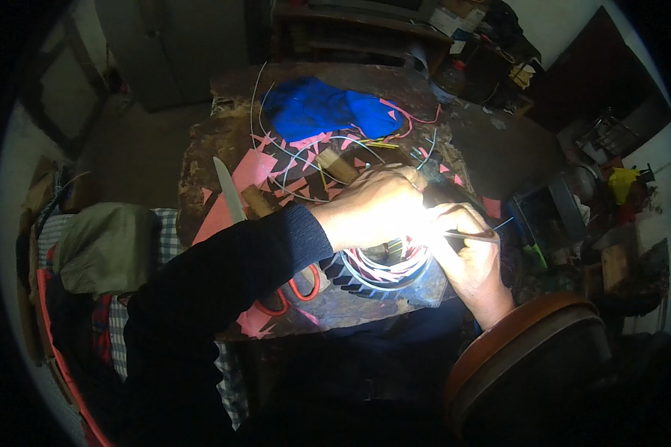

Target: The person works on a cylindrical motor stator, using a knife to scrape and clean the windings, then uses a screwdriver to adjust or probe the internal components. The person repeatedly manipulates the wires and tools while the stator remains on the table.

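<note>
Left hand [376,208], dark-sleeved, curled palm-down over round winding of white and red wires in a toothed metal ring [388,268], near front edge of worn dark workbench [201,160]; fingers bent, seemingly pressing on the coil; firm grasp not determinable under glare. Right hand [470,257] pinched shut on thin metal rod-like tool [473,236], tip directed at coil's upper rim, where both hands meet. Judgement: best done with the coil held steady by the left hand and the tool tip worked in short, light strokes between the teeth, so as not to nick wire insulation. Orange-handled scissors [298,290] lying just left of coil, partly under left forearm. Long steel knife blade [227,190] toward left edge. Pink paper offcuts [250,171] and loose white wire strands [283,160] scattered mid-bench; crumpled blue cloth [317,108] toward back edge. Round brown-rimmed object [522,350] crowding right wrist at front right corner; strong light washing out contact area, hindering view.
</note>
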`<act>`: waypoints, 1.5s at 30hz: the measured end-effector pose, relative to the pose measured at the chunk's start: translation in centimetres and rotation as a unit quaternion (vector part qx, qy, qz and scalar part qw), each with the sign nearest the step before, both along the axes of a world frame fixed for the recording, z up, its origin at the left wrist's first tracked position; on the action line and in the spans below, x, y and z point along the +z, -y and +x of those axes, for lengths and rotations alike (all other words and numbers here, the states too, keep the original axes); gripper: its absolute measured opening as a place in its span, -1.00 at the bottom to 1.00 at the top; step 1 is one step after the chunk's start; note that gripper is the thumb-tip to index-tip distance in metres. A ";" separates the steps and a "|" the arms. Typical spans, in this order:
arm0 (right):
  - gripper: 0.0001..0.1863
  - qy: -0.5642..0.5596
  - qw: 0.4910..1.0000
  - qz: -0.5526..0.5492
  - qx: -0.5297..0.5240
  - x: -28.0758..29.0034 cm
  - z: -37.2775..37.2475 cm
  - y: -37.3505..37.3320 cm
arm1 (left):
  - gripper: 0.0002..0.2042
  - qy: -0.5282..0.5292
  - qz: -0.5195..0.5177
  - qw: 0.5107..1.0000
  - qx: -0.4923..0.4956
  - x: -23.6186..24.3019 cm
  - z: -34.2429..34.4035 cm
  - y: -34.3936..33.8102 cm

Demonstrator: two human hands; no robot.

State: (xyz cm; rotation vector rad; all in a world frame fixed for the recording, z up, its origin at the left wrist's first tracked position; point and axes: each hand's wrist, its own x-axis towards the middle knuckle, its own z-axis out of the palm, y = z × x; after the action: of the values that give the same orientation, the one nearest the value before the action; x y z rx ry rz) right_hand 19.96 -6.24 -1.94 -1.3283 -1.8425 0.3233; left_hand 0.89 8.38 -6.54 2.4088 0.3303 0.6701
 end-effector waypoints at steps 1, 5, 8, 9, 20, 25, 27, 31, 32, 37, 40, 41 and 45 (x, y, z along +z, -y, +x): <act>-0.85 0.010 1.000 0.011 0.010 -0.1 -0.1 -0.1 | -0.81 0.014 0.004 1.000 -0.008 -0.2 0.1 -0.2; -0.85 0.042 0.999 0.018 -0.004 -0.6 -0.2 -0.5 | -0.79 0.014 -0.004 1.000 -0.024 -0.7 0.7 -0.7; -0.85 0.077 0.996 0.042 -0.023 -0.9 -0.2 -0.6 | -0.79 -0.009 -0.035 0.999 -0.034 -0.7 1.1 -1.0; -0.85 0.075 0.995 0.044 -0.039 -1.0 -0.2 -0.6 | -0.78 -0.014 -0.050 0.998 -0.037 -0.7 1.2 -1.0; -0.84 0.066 0.994 0.060 -0.057 -2.2 0.1 -1.0 | -0.64 -0.075 -0.051 0.996 -0.007 0.3 1.2 -0.4; -0.83 0.049 0.993 0.035 -0.104 -2.7 -0.3 -0.8 | -0.65 -0.073 -0.068 0.995 -0.008 0.1 1.1 -0.5; -0.83 0.016 0.995 0.012 -0.103 -2.8 -0.5 -0.7 | -0.66 -0.052 -0.049 0.997 -0.010 -0.1 1.1 -0.5; -0.86 0.065 0.993 0.060 -0.084 -2.4 -0.8 -0.8 | -0.77 -0.029 -0.031 0.999 -0.006 -0.6 1.1 -0.5; -0.87 0.108 0.989 0.078 -0.068 -2.2 -0.8 -0.8 | -0.78 -0.034 -0.029 0.999 -0.005 -0.7 1.2 -0.6; -0.92 0.213 0.963 0.162 -0.042 -2.1 -1.2 -1.0 | -0.80 -0.037 -0.033 0.999 -0.003 -1.2 1.3 -0.7; -0.93 0.215 0.961 0.164 -0.060 -2.4 -1.2 -1.0 | -0.81 -0.019 -0.024 0.999 -0.010 -1.4 1.4 -0.7; -0.94 0.197 0.965 0.157 -0.070 -2.5 -1.1 -1.0 | -0.81 -0.006 -0.020 1.000 -0.014 -1.3 1.4 -0.7; -0.96 -0.031 0.977 0.046 -0.207 -2.2 0.0 -0.6 | -0.81 0.009 -0.059 0.997 -0.038 -1.0 1.1 -0.6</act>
State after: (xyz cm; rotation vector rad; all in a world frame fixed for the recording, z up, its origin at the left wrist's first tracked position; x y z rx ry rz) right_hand 19.99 -5.65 -4.16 -1.5757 -1.4646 0.0556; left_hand 2.03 9.00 -7.57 2.2886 0.2618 0.6210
